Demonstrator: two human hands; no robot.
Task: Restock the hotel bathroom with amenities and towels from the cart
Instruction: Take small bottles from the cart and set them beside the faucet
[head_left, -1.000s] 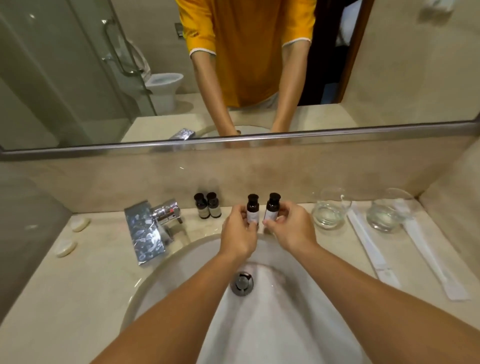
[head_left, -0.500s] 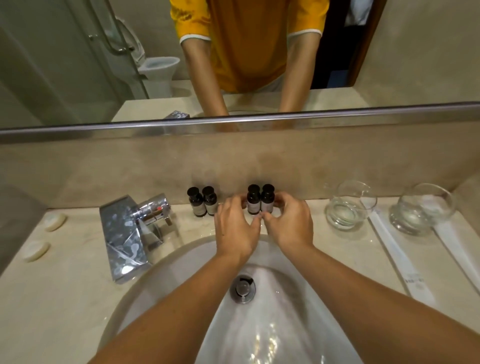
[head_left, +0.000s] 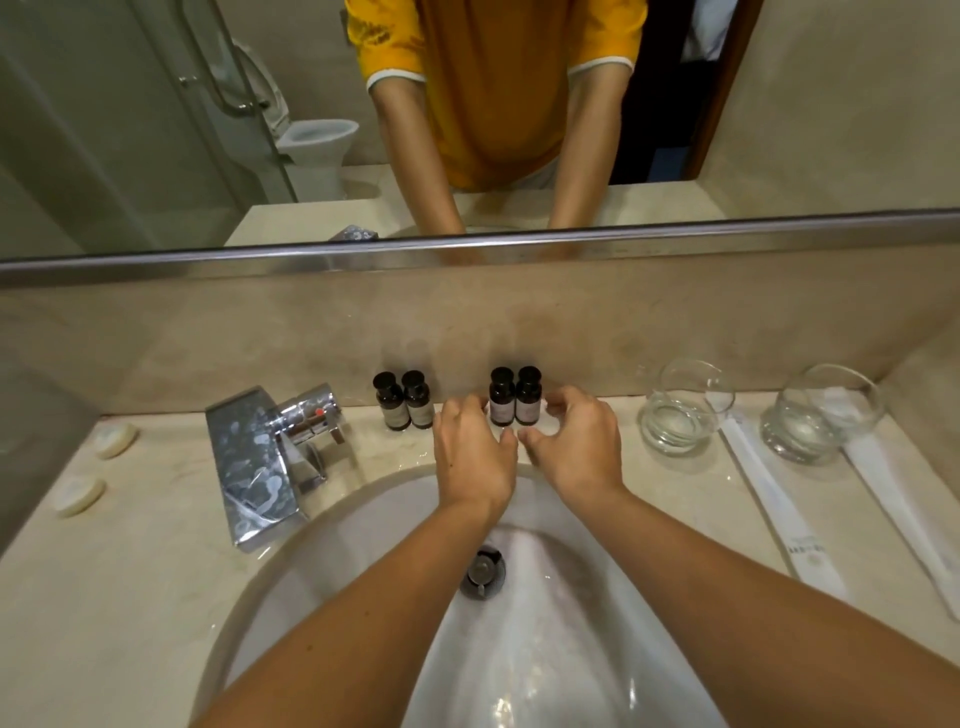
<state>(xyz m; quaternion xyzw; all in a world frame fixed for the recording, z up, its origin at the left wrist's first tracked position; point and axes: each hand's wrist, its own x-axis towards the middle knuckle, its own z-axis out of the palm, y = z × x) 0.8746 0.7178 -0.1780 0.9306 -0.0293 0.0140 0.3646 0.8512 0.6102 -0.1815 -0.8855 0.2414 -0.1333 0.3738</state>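
4 bottles (head_left: 410, 400) (paired), 2 glasses (head_left: 680, 415), 2 soaps (head_left: 115, 439), 2 sachets (head_left: 779, 504).

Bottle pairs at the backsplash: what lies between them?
Bare countertop between the left bottle pair and the right bottle pair, with left hand fingertips close, per head view.

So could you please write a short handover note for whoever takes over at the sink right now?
Left hand: open, fingers beside the right bottle pair.
Right hand: loosely curled on the pair's other side; contact unclear.
Done: four small bottles stand upright against the backsplash, the left bottle pair near the tap. Two soaps lie left; two glasses and two white sachets lie right.
Left: no towels in view.
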